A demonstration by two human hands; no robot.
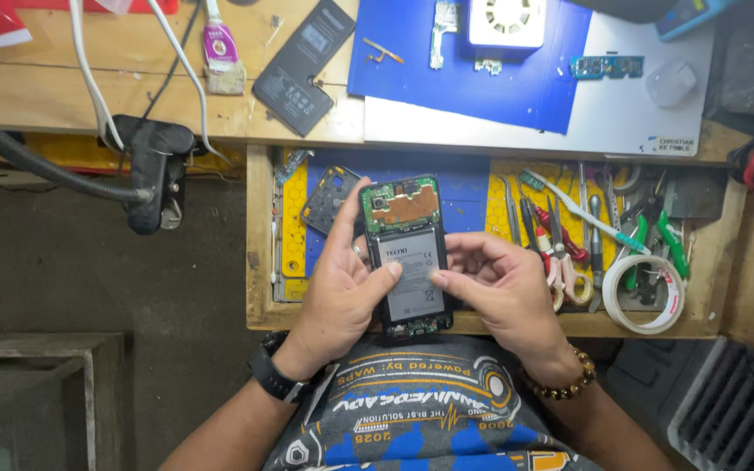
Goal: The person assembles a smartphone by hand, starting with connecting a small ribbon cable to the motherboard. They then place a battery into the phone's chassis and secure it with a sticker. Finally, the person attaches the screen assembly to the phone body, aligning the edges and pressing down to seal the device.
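I hold an opened phone with its back cover off, over an open wooden drawer. Its green circuit board shows at the top and a black-and-white battery fills the middle. My left hand grips the phone's left side, thumb lying across the battery. My right hand cups the right side, with thumb and fingertips touching the battery's right edge. A black watch is on my left wrist, a bead bracelet on my right.
The drawer holds tweezers, scissors, screwdrivers and a tape roll on the right, a dark phone frame on the left. On the bench above lie a loose battery, a blue mat, a small fan, boards and cables.
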